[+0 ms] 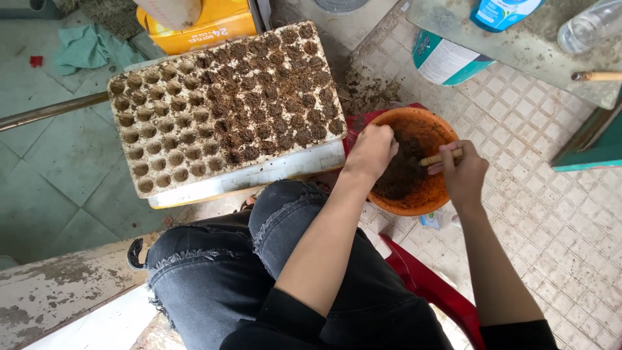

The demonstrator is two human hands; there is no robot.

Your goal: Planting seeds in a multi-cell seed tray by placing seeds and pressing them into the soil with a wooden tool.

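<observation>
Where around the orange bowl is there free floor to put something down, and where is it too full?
Free: the pale tiled floor right of the orange bowl, below the green-edged slab. Also the grey floor left of the seed tray. Crowded: inside the bowl, where the left hand and the right hand with a stick work; spilled soil lies behind it.

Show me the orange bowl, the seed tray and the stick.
orange bowl [435,124]: head view, bare inner wall near the far rim.
seed tray [223,104]: head view, middle of the cells.
stick [433,158]: head view, shaft left of the right hand.
</observation>
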